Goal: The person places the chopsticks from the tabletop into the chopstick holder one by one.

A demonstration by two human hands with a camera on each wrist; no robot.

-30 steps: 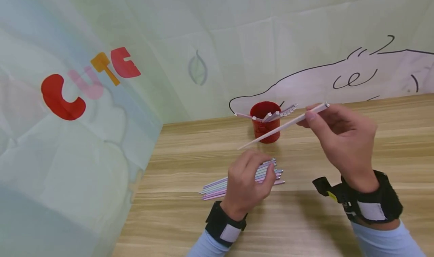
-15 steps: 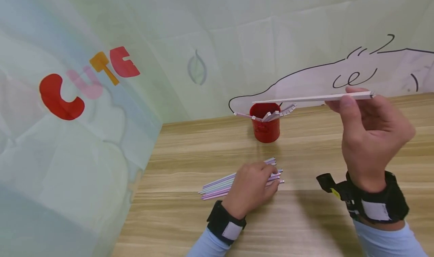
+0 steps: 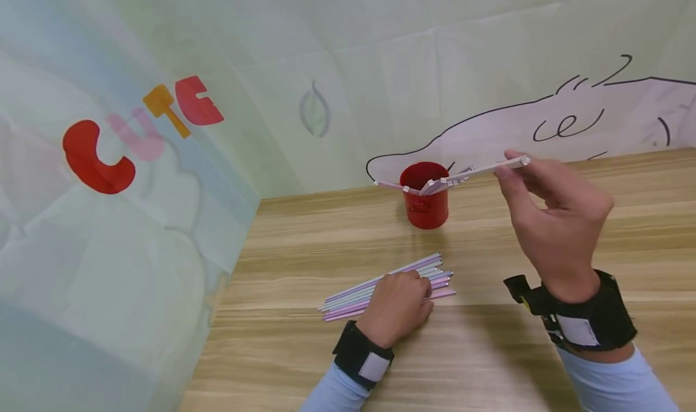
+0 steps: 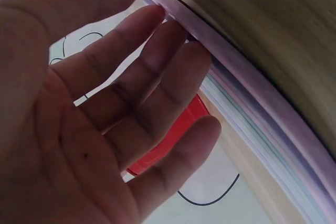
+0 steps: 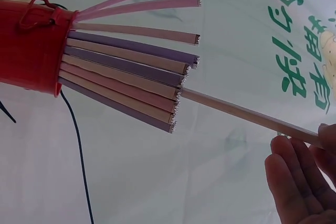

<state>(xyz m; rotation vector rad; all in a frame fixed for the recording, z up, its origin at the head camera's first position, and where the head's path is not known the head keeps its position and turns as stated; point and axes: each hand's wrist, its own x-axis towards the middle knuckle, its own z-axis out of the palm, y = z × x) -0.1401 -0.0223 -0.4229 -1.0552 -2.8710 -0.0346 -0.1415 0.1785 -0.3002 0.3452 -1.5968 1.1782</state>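
Observation:
My right hand point(image 3: 560, 218) pinches the silver-capped end of a pale chopstick point(image 5: 247, 113) between thumb and fingertips. The far end of that chopstick overlaps the bundle in the small red bucket point(image 3: 428, 212). Several pink, beige and purple chopsticks point(image 5: 126, 72) lean out of the bucket, fanned over its rim. My left hand point(image 3: 398, 306) lies over a flat pile of pastel chopsticks point(image 3: 348, 300) on the table. In the left wrist view, its loosely bent fingers point(image 4: 184, 72) touch the side of a pink chopstick point(image 4: 262, 82), with the thumb apart.
The wood-grain table point(image 3: 283, 231) meets a pale printed cloth point(image 3: 353, 98) right behind the bucket. Another cloth wall with the letters CUTE point(image 3: 201, 101) stands at the left. Each wrist wears a black strap point(image 3: 587, 321).
My right hand swung right with the chopstick raised level, then came back left, bringing it to the bucket's bundle. My left hand lowered onto the pile.

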